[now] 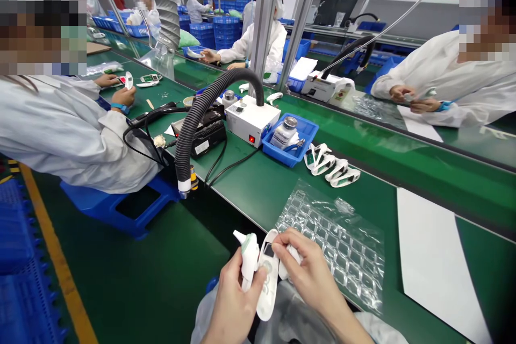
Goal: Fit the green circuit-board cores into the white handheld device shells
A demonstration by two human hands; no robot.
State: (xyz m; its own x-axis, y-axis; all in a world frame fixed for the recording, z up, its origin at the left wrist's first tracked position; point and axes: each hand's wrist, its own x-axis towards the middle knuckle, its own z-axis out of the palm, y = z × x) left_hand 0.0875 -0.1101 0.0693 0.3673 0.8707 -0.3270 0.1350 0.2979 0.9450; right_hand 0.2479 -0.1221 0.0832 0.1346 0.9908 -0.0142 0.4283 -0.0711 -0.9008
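Observation:
My left hand [237, 293] is closed around a white ear thermometer body [250, 255], whose pointed probe tilts up to the left. Its thumb also steadies a long white front cover [266, 290] with a dark window and round button spots, standing beside the body. My right hand [304, 263] is closed, with thumb and forefinger pinched at the cover's window end. Another white plastic part [288, 266] shows under the right fingers, partly hidden; what the fingertips pinch is too small to make out. Both hands are above my lap, at the bench's near edge.
A clear plastic blister sheet [334, 242] lies right of my hands, beside a white paper sheet [439, 258]. Several white housings [332, 166] stand near a blue tray [290, 140] with a bottle. A black hose [185, 134] arches from a white box [252, 118]. Co-workers sit left and opposite.

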